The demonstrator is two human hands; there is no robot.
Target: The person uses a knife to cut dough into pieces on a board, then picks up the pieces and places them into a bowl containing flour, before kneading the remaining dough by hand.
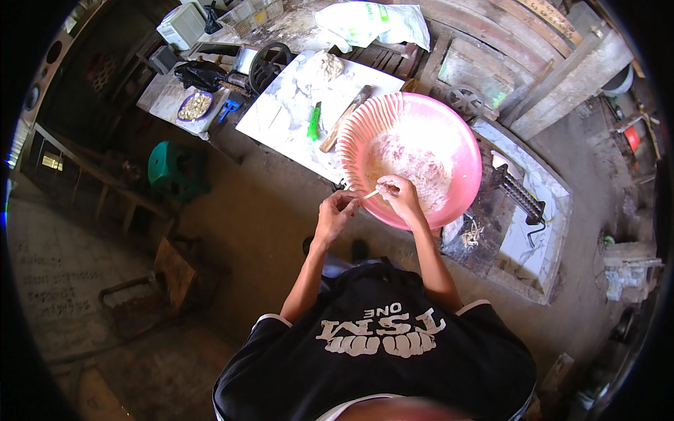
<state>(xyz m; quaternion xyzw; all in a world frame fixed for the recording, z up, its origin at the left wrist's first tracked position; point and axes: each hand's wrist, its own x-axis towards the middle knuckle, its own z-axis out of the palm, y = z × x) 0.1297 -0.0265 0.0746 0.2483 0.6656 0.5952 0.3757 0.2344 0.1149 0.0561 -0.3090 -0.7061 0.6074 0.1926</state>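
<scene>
Between my two hands stretches a thin pale dough strip (370, 194), above the near left rim of a large pink basin (460, 133). My left hand (338, 212) pinches its left end, just outside the rim. At the other end, my right hand (400, 196) has its fingers closed on the strip, over the basin. Many similar pale strips (351, 133) hang side by side along the basin's left and far rim. White powder like flour (414, 158) covers the basin's bottom.
Left of the basin, a white marbled board (281, 105) carries a green cutter (314, 121), a wooden-handled tool (344, 119) and a pale dough lump (330, 67). A hand-cranked roller (519, 193) stands right of the basin. A green stool (174, 168) sits on the floor at left.
</scene>
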